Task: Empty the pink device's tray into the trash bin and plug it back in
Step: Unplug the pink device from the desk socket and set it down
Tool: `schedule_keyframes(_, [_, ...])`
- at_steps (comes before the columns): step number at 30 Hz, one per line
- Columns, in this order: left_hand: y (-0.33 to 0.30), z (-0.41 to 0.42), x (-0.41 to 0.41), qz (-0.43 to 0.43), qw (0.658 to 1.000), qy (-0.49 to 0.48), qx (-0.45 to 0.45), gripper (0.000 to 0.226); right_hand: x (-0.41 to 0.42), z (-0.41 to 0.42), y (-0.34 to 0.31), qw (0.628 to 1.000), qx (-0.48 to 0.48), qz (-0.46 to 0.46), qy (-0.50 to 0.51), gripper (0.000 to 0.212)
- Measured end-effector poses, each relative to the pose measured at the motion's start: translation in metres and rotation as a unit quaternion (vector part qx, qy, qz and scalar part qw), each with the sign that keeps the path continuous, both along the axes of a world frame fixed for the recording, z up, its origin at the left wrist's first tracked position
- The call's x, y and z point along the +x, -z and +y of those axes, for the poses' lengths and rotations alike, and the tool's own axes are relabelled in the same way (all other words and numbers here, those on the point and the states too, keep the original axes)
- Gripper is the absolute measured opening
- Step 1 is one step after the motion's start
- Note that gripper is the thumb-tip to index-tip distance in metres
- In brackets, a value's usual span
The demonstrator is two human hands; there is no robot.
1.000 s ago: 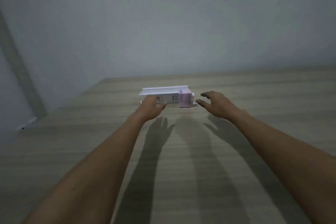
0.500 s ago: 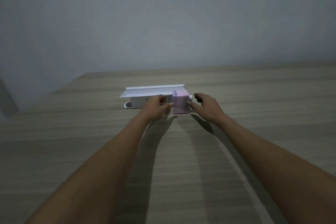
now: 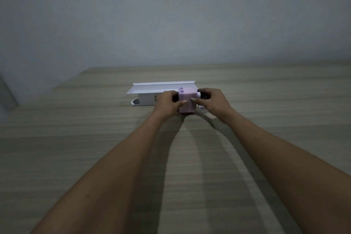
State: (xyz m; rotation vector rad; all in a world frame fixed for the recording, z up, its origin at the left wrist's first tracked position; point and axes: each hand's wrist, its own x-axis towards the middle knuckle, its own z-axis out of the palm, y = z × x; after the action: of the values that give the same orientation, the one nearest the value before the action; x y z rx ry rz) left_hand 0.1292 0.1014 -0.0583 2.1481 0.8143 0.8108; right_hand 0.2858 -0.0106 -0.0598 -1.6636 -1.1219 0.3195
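Barely begun, judging by the layout: small pink boxy plastic device plugged into long white power strip on wood-grain counter. Left hand and right hand closed on its sides. Unplugging, tray emptying, replugging all remain; no trash bin visible.

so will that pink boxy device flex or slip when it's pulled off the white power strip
The pink boxy plastic device looks rigid, so it probably won't flex. Both hands, left and right, pinch its flat sides, so a slip seems unlikely. The long white power strip looks light and may lift with it.
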Motion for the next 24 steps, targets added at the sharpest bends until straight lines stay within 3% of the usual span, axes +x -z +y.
schedule_keyframes(6, [-0.033,-0.029,-0.035,-0.017,1.0,-0.001,0.021,0.027,-0.031,-0.031,-0.036,0.999,0.013,0.014,-0.029,0.039])
schedule_keyframes(10, [-0.049,-0.056,-0.068,-0.026,1.0,-0.007,0.008,0.031,-0.059,-0.06,-0.054,0.998,0.025,0.032,-0.049,0.032])
schedule_keyframes(24, [-0.044,-0.165,-0.178,-0.053,0.998,0.021,-0.017,0.03,-0.156,-0.164,-0.042,0.996,0.039,0.012,-0.079,0.034])
